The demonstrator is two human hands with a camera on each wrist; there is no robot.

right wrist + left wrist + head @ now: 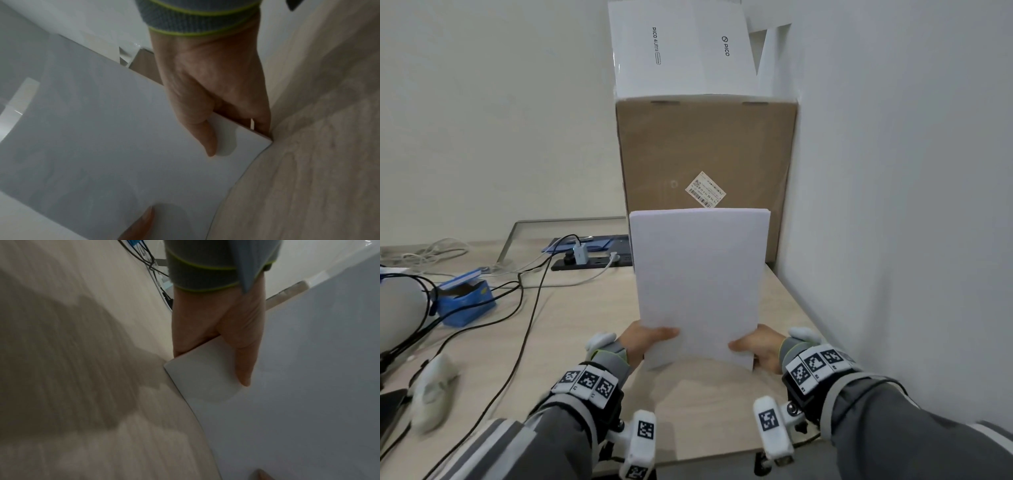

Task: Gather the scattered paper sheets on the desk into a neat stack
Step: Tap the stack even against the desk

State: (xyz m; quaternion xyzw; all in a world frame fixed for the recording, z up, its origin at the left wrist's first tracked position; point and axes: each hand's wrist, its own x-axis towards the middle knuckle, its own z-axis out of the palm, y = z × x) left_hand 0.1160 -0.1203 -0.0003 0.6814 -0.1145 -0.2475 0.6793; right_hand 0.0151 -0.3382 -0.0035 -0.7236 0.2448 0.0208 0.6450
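White paper sheets (698, 284) stand upright at centre frame, bottom edge on the table (571, 308), my left hand (643, 339) and right hand (758, 346) pinching the lower corners; loosened fingers could let sheets fan out.

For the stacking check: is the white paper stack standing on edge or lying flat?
On edge: the white paper stack stands upright, lower corners pinched by left hand and right hand.

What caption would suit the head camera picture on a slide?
Both hands, left hand and right hand, hold a stack of white paper upright above the desk.
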